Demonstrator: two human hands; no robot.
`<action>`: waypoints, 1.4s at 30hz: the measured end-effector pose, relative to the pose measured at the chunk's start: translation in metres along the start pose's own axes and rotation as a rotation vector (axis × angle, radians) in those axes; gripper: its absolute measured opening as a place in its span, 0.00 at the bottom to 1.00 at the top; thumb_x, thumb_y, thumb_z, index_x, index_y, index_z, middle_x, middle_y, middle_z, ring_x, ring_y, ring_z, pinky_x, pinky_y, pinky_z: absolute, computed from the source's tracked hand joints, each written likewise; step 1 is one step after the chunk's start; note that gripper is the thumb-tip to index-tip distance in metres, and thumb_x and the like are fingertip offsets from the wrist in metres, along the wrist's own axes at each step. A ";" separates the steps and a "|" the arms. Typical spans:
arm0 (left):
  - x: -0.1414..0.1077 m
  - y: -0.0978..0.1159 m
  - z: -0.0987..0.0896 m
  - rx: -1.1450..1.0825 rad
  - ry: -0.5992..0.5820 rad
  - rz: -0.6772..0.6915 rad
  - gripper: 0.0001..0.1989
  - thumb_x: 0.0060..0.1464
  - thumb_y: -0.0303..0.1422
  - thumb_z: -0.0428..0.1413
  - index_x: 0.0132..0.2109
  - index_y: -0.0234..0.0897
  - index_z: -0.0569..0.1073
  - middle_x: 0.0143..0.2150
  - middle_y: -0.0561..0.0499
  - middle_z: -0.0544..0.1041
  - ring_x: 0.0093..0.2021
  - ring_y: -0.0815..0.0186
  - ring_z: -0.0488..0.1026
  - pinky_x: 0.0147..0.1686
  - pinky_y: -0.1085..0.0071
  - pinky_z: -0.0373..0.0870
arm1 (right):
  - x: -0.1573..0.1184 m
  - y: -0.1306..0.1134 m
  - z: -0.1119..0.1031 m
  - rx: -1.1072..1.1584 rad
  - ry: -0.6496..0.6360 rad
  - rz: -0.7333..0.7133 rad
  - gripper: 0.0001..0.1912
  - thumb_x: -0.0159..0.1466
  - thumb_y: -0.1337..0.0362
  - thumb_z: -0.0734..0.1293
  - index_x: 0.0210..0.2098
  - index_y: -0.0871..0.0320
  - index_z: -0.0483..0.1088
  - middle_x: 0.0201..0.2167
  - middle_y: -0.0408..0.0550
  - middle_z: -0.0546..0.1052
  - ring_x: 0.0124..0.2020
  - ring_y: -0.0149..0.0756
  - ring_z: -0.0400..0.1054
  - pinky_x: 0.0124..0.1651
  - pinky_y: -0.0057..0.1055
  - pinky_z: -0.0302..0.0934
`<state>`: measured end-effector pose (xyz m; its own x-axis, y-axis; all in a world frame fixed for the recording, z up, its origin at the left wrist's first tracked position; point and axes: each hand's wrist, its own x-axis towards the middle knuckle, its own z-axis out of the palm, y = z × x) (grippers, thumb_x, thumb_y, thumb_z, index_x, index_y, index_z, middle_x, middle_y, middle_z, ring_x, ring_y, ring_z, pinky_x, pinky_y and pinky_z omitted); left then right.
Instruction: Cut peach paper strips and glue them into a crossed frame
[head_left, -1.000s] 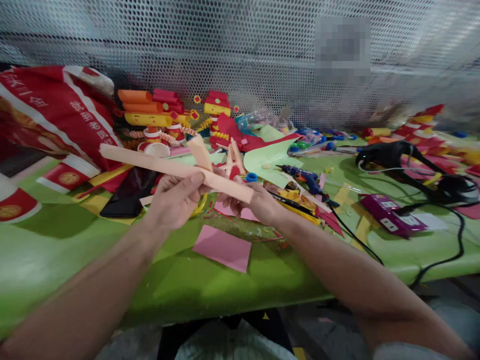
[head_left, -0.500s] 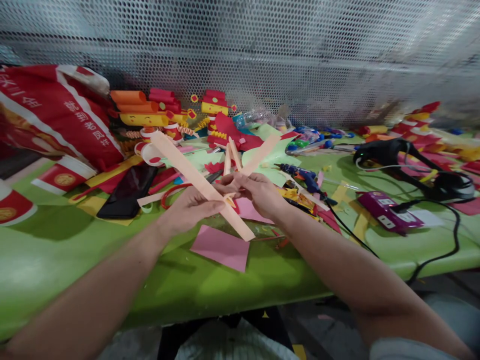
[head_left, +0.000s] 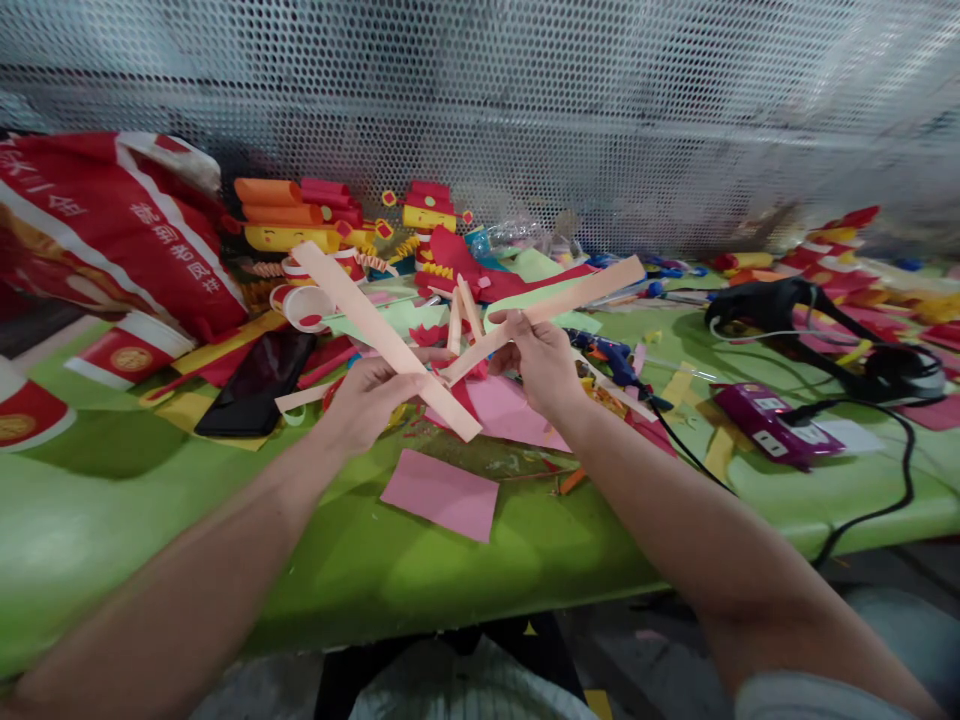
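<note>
- Head view, the change: the right hand (head_left: 547,368) has moved outward from the meeting place, and the second flat, pale-peach paper strip (head_left: 581,291) in its grip shows more of its length and slants lower than half a second ago
- The left hand (head_left: 373,398) grasps the long, straight-edged, pale-peach paper strip (head_left: 356,302) with the thumb pressed on top and fingers beneath
- The right fingers pinch the second strip partway along, well apart from its far tip
- Both strips are held up over the middle of the smooth, glossy green table covering (head_left: 540,560), spread in a wide, lopsided V; the second strip's near end meets the long one just beside the left thumb, and a short tail of the long strip runs on past it
- My judgement: the wider spread leaves the joint plainer to see and reach; whether it is stuck or merely touching, I cannot tell
- The strips look matte and thin, yet stiff enough not to sag; the second appears slightly bent near the pinch
- Below them, a flat, matte pink paper rectangle (head_left: 440,495) lies near the table's edge
- Behind the hands, two narrow, pale-peach pieces (head_left: 455,322) lean together in a peak; farther back stands a grey, perforated metal wall (head_left: 450,90)
</note>
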<state>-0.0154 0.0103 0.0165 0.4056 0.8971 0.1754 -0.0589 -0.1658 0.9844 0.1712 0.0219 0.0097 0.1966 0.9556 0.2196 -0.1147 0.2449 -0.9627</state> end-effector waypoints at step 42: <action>0.008 0.007 -0.004 0.064 0.156 -0.155 0.09 0.44 0.34 0.55 0.24 0.33 0.72 0.17 0.51 0.72 0.18 0.68 0.70 0.20 0.74 0.66 | -0.016 -0.004 0.010 0.066 -0.347 0.368 0.10 0.43 0.64 0.74 0.21 0.63 0.70 0.16 0.44 0.74 0.17 0.28 0.67 0.23 0.28 0.67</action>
<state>-0.0163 0.0177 0.0251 0.2589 0.9655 0.0272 0.0529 -0.0423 0.9977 0.1590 0.0075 0.0113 -0.2025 0.9758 -0.0823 -0.1788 -0.1195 -0.9766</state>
